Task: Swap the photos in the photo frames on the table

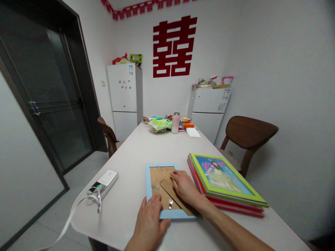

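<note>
A light blue picture frame (148,181) lies face down on the white table (131,157), its brown backing board (159,177) and stand facing up. My left hand (149,219) rests on the frame's near left corner, fingers laid flat on the backing. My right hand (184,186) lies on the backing's right side, fingers curled down at the frame's right edge near a metal clip. Neither hand lifts anything.
A stack of frames (225,181), green on top with a picture facing up and red ones below, sits right of the blue frame. A white power bank (103,183) with a strap lies left. Snacks and a bottle (175,122) stand at the far end. Two chairs and two fridges stand beyond.
</note>
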Available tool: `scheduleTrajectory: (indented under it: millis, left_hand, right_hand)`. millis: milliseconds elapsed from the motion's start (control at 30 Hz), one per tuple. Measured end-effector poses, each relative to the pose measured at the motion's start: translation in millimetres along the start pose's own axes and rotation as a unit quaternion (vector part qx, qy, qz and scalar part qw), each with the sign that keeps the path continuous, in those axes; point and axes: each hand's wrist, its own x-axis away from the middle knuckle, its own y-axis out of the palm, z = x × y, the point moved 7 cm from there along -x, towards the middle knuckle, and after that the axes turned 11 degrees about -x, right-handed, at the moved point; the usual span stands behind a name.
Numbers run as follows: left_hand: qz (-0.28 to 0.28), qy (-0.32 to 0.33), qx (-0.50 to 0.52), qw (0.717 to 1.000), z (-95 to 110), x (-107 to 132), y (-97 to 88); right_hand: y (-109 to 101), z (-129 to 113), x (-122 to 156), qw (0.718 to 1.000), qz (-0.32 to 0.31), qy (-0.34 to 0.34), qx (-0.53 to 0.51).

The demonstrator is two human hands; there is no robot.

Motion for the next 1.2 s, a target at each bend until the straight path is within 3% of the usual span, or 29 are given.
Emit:
scheduleTrajectory:
  millis: [133, 400, 700, 900, 1200]
  left_hand:
    - [0.001, -0.004, 0.005, 1.000, 0, 3, -1.2]
    - [0.007, -0.006, 0.026, 1.000, -2, 3, 0.3]
    - [-0.002, -0.005, 0.045, 0.999, -4, 2, 2.9]
    - [-0.011, -0.008, 0.040, 0.999, -3, 2, 3.0]
    - [0.034, 0.010, 0.058, 0.998, -2, 7, -2.8]
  right_hand:
    - [13, -6, -30, 1.000, -0.002, 0.017, -0.008]
    - [43, 7, -74, 0.995, 0.004, 0.092, -0.024]
    - [47, 14, -78, 0.995, 0.002, 0.076, -0.060]
    - [52, 25, -88, 0.991, 0.026, 0.116, -0.063]
    - [44, 22, -84, 0.988, 0.040, 0.130, -0.069]
